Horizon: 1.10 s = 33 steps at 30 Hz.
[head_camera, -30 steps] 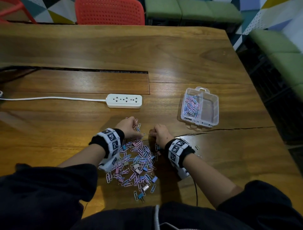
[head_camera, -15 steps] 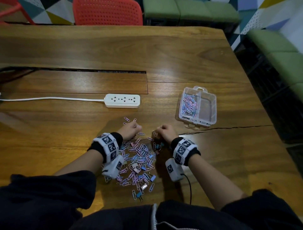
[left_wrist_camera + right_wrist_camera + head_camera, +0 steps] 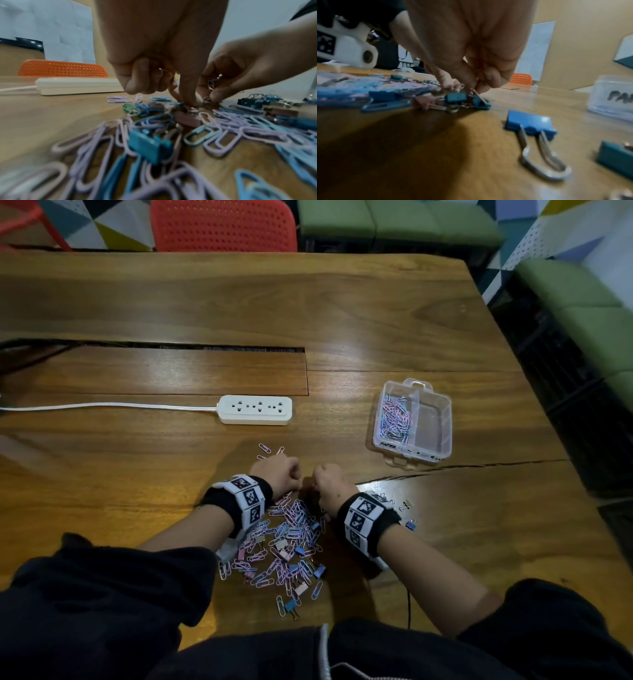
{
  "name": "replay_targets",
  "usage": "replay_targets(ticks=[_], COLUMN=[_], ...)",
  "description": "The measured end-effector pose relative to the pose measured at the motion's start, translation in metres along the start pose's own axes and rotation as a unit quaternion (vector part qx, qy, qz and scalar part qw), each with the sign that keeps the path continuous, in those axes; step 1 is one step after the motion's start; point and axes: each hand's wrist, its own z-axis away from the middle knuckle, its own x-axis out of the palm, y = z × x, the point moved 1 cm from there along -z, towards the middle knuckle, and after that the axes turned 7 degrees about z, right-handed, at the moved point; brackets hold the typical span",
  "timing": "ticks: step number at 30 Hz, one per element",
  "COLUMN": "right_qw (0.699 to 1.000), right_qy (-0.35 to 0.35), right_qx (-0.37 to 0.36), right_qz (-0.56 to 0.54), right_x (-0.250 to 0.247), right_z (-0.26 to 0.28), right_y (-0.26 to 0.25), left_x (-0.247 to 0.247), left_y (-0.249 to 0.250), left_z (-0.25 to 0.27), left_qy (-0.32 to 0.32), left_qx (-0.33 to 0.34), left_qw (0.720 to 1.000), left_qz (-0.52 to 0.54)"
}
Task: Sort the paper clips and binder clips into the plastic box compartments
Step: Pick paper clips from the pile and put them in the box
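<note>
Indoors, a glossy wooden table held a clear plastic box lettered "PA…"; left hand and right hand each pinched paper clips.

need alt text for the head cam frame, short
Both hands, left and right, pick with curled fingers at the far edge of a pile of clips on a wooden table. A clear box to the right holds paper clips in its left compartment; a power strip lies behind.

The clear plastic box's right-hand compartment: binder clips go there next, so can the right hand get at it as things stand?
Probably yes: the clear plastic box is lidless, and bare wooden table lies between it and the right hand.
</note>
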Motion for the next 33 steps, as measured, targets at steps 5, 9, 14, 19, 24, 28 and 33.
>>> replay_targets(ticks=[5, 9, 14, 19, 24, 28, 33], right_qw=[0.998, 0.997, 0.999, 0.898, 0.753, 0.819, 0.942], right_qy=[0.023, 0.027, 0.008, 0.022, 0.035, 0.005, -0.011], right_qx=[-0.054, -0.066, 0.023, 0.117, 0.202, 0.187, 0.12], right_qz=[0.035, 0.033, -0.038, -0.423, -0.626, -0.542, -0.312], right_x=[-0.002, 0.0, 0.001, -0.003, -0.003, -0.002, 0.004], right_z=[0.009, 0.009, -0.003, 0.001, -0.001, -0.002, 0.0], right_y=[-0.001, -0.003, 0.0, 0.022, 0.043, 0.041, 0.018], left_x=[0.006, 0.008, 0.01, 0.005, -0.021, -0.033, -0.039], left_y=[0.004, 0.0, -0.001, -0.003, -0.016, -0.026, -0.041], left_z=[-0.001, -0.001, -0.002, -0.001, 0.003, -0.001, -0.018], left_qy=[-0.019, -0.033, -0.037, -0.092, -0.014, 0.013, 0.054], left_qx=[0.02, 0.024, 0.004, -0.019, -0.124, -0.162, -0.123], left_qw=[0.996, 0.994, 0.995, 0.989, 0.795, 0.755, 0.955], left_qz=[-0.088, -0.098, -0.094, 0.118, 0.594, 0.635, 0.263])
